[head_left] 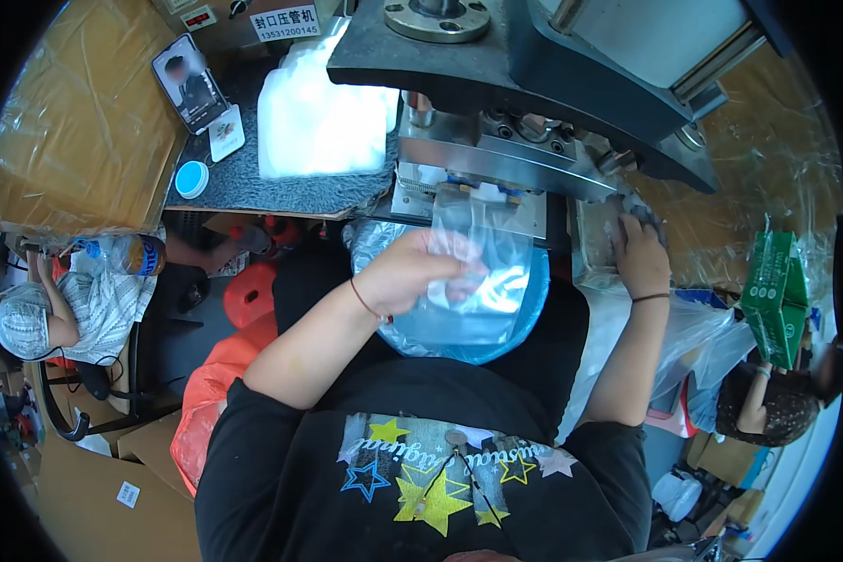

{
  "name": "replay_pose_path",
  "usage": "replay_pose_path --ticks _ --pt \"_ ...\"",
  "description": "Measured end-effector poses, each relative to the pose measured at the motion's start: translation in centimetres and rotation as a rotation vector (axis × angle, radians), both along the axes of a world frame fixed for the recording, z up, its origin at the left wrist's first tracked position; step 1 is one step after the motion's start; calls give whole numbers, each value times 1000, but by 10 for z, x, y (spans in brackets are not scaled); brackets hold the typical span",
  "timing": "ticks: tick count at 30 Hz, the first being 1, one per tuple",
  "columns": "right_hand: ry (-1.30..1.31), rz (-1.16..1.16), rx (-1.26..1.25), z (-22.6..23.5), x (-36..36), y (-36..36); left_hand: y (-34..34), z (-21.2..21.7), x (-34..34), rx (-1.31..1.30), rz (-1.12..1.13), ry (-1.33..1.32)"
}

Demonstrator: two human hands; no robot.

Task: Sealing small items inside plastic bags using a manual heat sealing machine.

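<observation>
My left hand [405, 273] pinches a clear plastic bag [501, 304] by its left side. The bag's far end lies at the metal jaw [506, 170] of a dark press machine [581, 70], under its edge. Below the bag sits a round tub lined with blue plastic [532, 323], between my knees. My right hand [644, 260] is off to the right, fingers bent down into a clear plastic container [592, 239] beside the machine. Small greyish pieces [639, 208] show around its fingertips. What those fingers hold, if anything, is hidden.
A stack of white translucent plastic [323, 126], a propped phone [189, 84] and a blue-topped round tin [192, 179] stand on the left worktop. Taped cartons [80, 122] flank it. A green box [776, 295] is at right. Other people [75, 314] work on both sides.
</observation>
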State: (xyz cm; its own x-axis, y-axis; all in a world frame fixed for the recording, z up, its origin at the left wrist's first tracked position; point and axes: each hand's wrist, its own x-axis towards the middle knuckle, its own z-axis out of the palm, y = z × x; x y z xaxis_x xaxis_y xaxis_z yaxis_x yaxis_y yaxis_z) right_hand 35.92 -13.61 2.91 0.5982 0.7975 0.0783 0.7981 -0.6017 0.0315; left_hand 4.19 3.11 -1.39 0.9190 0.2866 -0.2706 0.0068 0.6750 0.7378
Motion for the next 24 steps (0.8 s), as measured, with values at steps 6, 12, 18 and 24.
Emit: replay_pose_path --ticks 6,12,18,24 --pt "61 178 273 -25 9 3 18 -6 -7 326 221 120" --pt "130 292 559 -12 -5 -10 90 -5 -57 2149 378 870" --pt "236 268 606 14 -51 -15 48 -13 -96 1954 462 573" --pt "626 640 647 12 -119 24 8 6 -76 1011 408 269"
